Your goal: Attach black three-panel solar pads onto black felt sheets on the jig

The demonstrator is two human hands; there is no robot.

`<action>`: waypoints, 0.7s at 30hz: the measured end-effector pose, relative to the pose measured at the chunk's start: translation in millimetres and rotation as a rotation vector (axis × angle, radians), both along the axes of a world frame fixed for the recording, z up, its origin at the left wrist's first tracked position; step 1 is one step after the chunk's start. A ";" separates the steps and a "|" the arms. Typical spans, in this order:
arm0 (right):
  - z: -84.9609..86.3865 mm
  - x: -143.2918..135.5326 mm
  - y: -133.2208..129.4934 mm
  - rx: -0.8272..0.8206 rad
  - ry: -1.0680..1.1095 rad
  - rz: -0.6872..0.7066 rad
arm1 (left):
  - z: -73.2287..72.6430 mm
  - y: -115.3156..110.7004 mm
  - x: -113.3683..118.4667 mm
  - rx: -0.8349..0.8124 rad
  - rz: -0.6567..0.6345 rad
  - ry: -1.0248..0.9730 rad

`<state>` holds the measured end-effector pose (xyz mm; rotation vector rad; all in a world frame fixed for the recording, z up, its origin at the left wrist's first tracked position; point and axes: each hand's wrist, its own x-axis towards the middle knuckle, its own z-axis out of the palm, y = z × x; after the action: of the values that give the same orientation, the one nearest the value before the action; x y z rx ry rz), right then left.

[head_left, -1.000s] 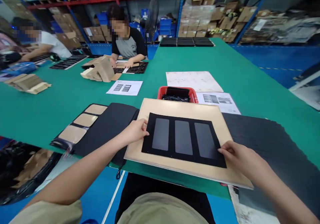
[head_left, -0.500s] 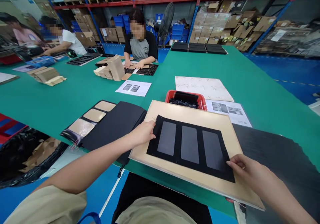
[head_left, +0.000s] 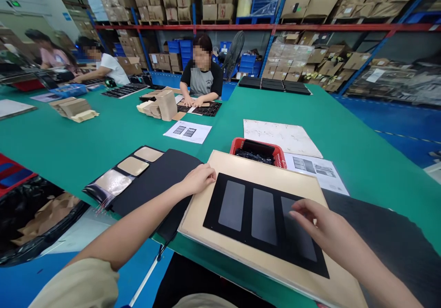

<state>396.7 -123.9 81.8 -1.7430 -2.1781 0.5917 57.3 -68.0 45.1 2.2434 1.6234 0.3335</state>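
Observation:
A black sheet (head_left: 248, 214) with three greyish translucent windows lies flat on a beige board (head_left: 265, 169). My left hand (head_left: 200, 178) is at the sheet's upper left corner, its fingers curled together; whether they pinch anything is hidden. Over the right window hovers my right hand (head_left: 317, 218), thumb and forefinger slightly apart and nothing visible between them. Left of the board is a black cover (head_left: 151, 186), beside a dark strip (head_left: 129, 169) with three beige pads and thin wires at its near end.
A red basket (head_left: 280, 156) of black pieces stands behind the board. Printed sheets (head_left: 188, 132) and a stained white board (head_left: 280, 136) lie on the green table (head_left: 223, 120). A dark mat (head_left: 386, 225) lies right. A co-worker (head_left: 201, 76) sits opposite; a lined bin (head_left: 44, 225) stands left.
My right hand has left the sheet's lower right edge and moved up and left above its right window. My left hand has shifted slightly left at the corner. The view has tilted up.

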 end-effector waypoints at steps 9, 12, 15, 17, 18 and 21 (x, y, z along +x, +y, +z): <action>-12.0 -101.6 29.3 0.013 0.097 0.436 | 1.3 -7.5 -1.2 0.037 -0.062 0.030; -23.6 -126.3 38.8 0.066 0.053 0.525 | 0.3 -7.8 -1.1 0.052 -0.078 0.054; -29.6 -143.0 41.4 0.106 -0.117 0.534 | -1.5 -6.3 -1.7 0.066 -0.091 0.073; -29.5 -152.1 38.6 0.138 -0.289 0.519 | -2.5 -5.2 -2.4 0.073 -0.098 0.079; -28.6 -156.5 36.4 0.164 -0.374 0.517 | -2.8 -4.9 -2.6 0.075 -0.100 0.081; -24.6 -167.3 30.8 0.278 -0.550 0.534 | -1.9 -7.4 -2.4 0.091 -0.085 0.086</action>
<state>229.4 -93.1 57.2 -1.2728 -2.9595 -0.1221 54.9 -75.4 43.2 2.4181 1.5781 0.2981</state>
